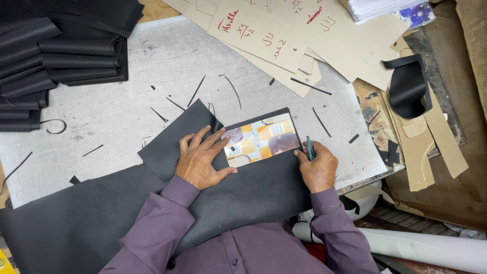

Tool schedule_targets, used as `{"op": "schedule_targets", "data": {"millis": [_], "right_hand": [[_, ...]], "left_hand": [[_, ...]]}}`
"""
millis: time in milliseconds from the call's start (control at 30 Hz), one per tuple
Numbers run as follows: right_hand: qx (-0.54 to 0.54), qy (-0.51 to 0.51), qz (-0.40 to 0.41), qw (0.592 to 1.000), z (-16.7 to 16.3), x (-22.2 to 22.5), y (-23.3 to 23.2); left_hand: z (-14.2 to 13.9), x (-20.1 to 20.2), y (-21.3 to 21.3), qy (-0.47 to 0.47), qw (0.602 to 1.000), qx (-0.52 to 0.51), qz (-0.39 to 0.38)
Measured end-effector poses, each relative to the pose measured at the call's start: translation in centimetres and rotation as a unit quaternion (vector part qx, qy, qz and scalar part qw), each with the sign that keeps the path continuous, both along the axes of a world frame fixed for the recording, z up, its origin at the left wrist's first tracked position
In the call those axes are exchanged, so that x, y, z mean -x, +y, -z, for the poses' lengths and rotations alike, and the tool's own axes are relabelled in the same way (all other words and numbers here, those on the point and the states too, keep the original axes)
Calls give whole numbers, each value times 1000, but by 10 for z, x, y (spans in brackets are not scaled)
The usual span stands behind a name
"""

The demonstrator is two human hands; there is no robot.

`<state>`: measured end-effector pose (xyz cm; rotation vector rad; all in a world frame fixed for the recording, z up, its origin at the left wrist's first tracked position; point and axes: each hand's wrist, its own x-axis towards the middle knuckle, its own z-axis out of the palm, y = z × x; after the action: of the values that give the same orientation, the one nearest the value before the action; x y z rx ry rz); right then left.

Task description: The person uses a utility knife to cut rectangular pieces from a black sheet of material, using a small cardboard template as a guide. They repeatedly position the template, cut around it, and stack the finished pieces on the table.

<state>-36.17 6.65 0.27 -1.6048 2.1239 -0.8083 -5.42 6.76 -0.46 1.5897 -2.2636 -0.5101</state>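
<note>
Sleeves (167, 223): my purple shirt cuffs fill the near edge, both forearms reaching away from me over the work.
Black sheet (243, 195): a broad piece of black material lies flat across the near part of the table, running from the left corner to under both my wrists.
Left hand (202, 158): fingers spread wide and pressed flat, pinning the left end of the template and the sheet beneath it.
Right hand (317, 170): closed around a slim teal-handled cutting tool (309, 148), its tip, I judge, at the template's right edge.
Template (260, 139): a rectangular card with a coloured printed face, lying on the black sheet between my hands, slightly tilted.
Risk, slipping: if my left hand eases its pressure, the template could shift and the cut line would wander.
Risk, fingers: my left fingertips rest near the template's edges; a blade run along them could nick them.
Metal table (152, 61): a scuffed grey surface strewn with thin black offcuts (195, 91).
Far left: a stack of folded black pieces (56, 50).
Far right: tan card patterns (284, 35) with handwriting, overlapping; a curved black cut piece (408, 86) rests on more patterns.
</note>
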Motion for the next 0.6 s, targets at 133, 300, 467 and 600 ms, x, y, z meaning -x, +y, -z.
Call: {"op": "schedule_targets", "data": {"millis": [133, 300, 467, 600], "right_hand": [[-80, -20, 15, 996, -3, 5, -8], [-72, 47, 27, 996, -5, -5, 2], [186, 115, -160, 963, -3, -17, 18], [167, 127, -181, 961, 3, -16, 17]], "left_hand": [[-5, 1, 1, 0, 1000, -7, -12], [-4, 0, 2, 2, 998, -40, -40], [5, -9, 3, 68, 996, 4, -54], [9, -11, 5, 73, 996, 14, -50]]}}
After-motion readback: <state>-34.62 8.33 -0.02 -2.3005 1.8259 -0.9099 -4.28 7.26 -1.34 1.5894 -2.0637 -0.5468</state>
